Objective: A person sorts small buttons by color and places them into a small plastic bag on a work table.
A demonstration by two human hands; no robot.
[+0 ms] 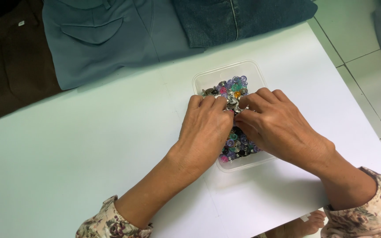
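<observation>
A clear plastic box (201,81) sits on the white table (67,145), filled with several small buttons and snaps (234,86) in purple, pink, green and silver. My left hand (206,130) lies over the box's left half, fingers bent down into the pile. My right hand (272,125) covers the right half, its fingertips meeting the left hand's near the middle of the box. What the fingertips pinch is hidden. Both hands touch the pieces.
Folded garments lie along the table's far side: a brown one (5,61), a grey-blue one (102,39) and blue jeans (239,17). Tiled floor (367,48) shows past the table's right edge. A bare foot (305,222) is visible below the near edge.
</observation>
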